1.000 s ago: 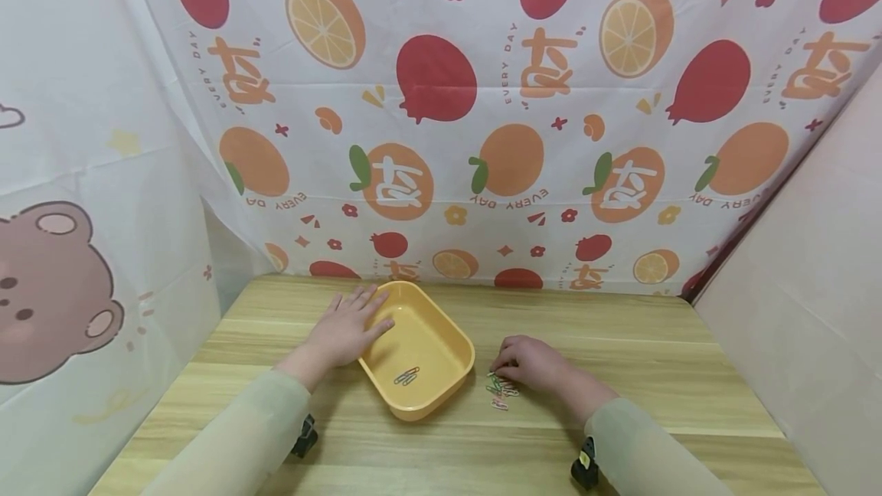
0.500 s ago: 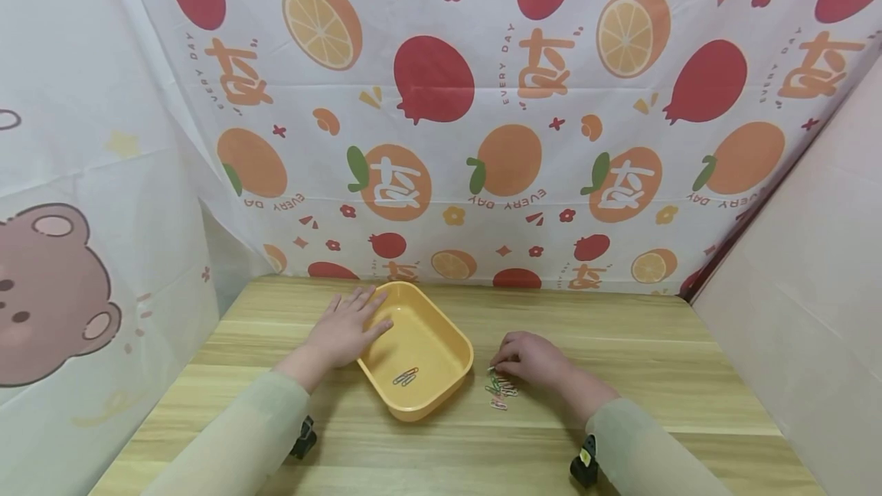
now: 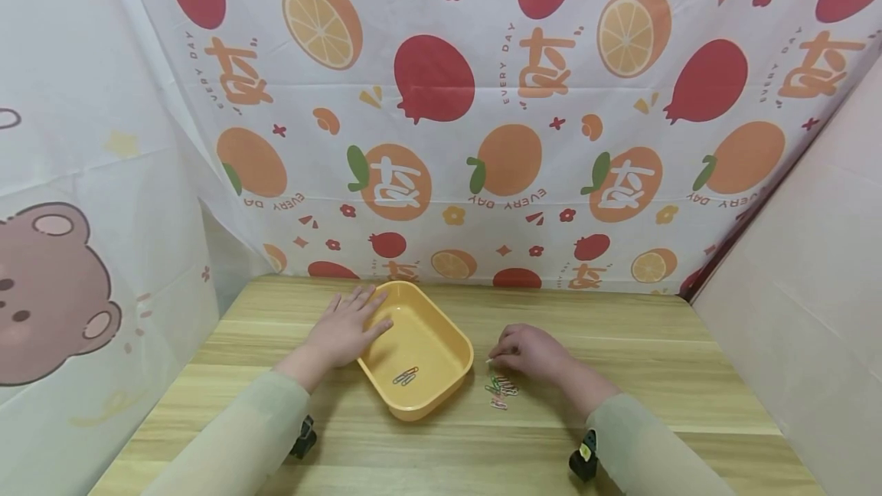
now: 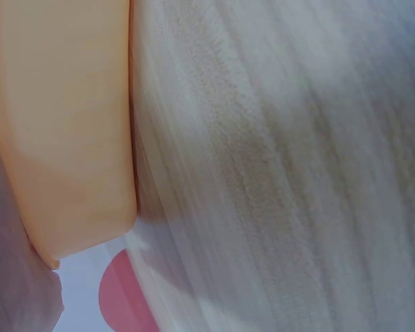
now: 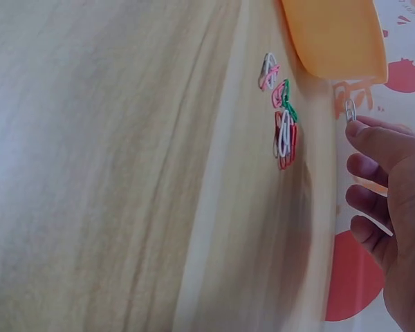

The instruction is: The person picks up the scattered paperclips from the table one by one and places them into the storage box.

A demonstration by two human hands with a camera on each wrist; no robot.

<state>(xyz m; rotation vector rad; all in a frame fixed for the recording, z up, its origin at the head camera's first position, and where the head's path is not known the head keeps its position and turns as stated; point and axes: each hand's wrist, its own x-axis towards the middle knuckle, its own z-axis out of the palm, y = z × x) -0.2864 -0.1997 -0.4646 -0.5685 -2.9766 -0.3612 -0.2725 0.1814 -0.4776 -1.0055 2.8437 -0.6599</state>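
A yellow plastic tray (image 3: 426, 339) stands in the middle of the table, with several paper clips (image 3: 405, 376) on its floor. My left hand (image 3: 341, 334) rests on the tray's left rim, its fingers spread and its thumb reaching over the inside. To the right of the tray, my right hand (image 3: 534, 352) pinches one pale paper clip (image 5: 351, 109) between thumb and forefinger, raised off the table. Just below that hand lies a small heap of red, pink, green and white paper clips (image 5: 285, 131). In the left wrist view the tray's outer wall (image 4: 69, 131) hides most of the hand.
The wooden table (image 3: 654, 381) carries the tray and the clips. A fruit-print cloth (image 3: 441, 167) hangs along its back edge. Pale cloths hang at both sides, the left one with a printed bear (image 3: 51, 289).
My right hand has lifted slightly away from the heap with a pale paper clip between its fingertips. My left hand and the tray have stayed put.
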